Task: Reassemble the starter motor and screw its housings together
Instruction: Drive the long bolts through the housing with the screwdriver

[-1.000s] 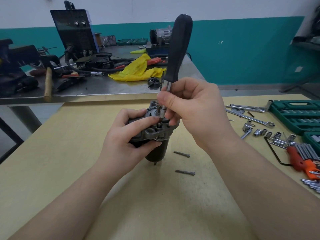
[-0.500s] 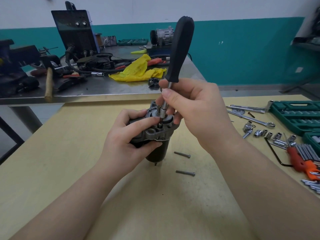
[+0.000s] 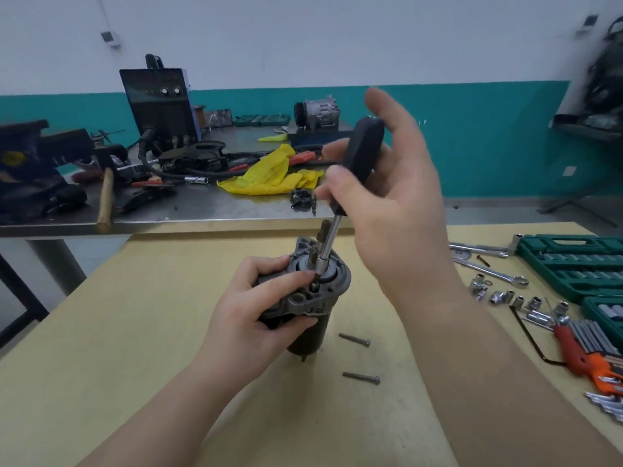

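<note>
a single wide-angle head view looks forward and down from close above the wooden table, with both forearms reaching in from the bottom edge, a cluttered metal bench behind and a teal-and-white wall beyond.

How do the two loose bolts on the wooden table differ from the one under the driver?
The two loose bolts lie flat on the table, untouched; the third bolt stands upright in the starter motor housing, under the nut driver. The loose ones show their full length; the seated one shows little. Whether all match cannot be told.
</note>
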